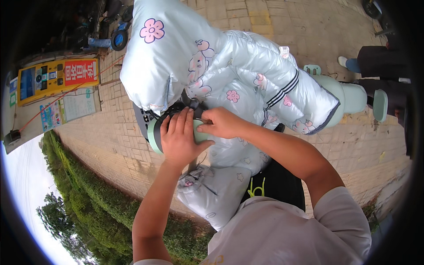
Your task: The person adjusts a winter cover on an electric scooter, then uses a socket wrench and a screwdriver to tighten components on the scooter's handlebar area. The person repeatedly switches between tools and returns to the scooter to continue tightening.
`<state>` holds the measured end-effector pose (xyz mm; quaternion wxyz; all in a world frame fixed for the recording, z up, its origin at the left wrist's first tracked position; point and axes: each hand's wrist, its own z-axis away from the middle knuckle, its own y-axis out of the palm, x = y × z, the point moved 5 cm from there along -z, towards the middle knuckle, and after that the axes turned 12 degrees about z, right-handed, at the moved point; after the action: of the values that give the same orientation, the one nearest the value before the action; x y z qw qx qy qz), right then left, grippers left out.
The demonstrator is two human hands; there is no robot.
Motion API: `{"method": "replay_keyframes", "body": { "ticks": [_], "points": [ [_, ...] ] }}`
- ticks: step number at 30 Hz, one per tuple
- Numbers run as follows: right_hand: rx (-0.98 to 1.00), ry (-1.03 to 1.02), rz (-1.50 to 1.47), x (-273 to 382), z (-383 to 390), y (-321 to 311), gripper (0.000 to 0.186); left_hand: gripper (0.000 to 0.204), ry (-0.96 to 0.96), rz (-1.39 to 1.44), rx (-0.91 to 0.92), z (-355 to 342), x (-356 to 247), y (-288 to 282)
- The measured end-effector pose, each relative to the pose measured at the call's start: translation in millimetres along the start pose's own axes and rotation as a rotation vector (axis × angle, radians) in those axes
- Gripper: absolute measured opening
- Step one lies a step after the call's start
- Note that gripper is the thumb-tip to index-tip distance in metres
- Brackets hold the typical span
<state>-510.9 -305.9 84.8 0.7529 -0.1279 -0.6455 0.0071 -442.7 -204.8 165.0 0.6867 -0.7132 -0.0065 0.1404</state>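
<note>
A pale blue padded scooter cover (152, 66), printed with pink flowers and rabbits, drapes over a mint-green scooter (353, 97). By the cover's left edge is a rounded mint-green and black scooter part (154, 138). My left hand (180, 140) lies over this part, its fingers stretched out side by side and its thumb spread away. Beside it, my right hand (224, 123) has curled fingers, with the thumb against the green surface. Whatever sits between its fingers is hidden. Below both hands hangs a silvery padded piece (214, 192) with a gathered, tied end.
A yellow machine with a screen (57, 79) stands at the left. Tyres (118, 40) lie behind it on the paving. Dark-clothed legs of another person (375, 62) show at the right, near the scooter's rear. A green hedge (88, 185) runs along the lower left.
</note>
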Motion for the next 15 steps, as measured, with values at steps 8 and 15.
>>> {"method": "replay_keyframes", "body": {
  "ticks": [8,15],
  "points": [
    [0.233,0.210,0.164,-30,34,-66,0.032,0.110,0.078,0.077,0.024,7,-3,-8],
    [-0.951,0.722,-0.585,-141,328,-142,0.025,0.076,-0.005,0.029,-0.102,12,-1,1]
  ]
}}
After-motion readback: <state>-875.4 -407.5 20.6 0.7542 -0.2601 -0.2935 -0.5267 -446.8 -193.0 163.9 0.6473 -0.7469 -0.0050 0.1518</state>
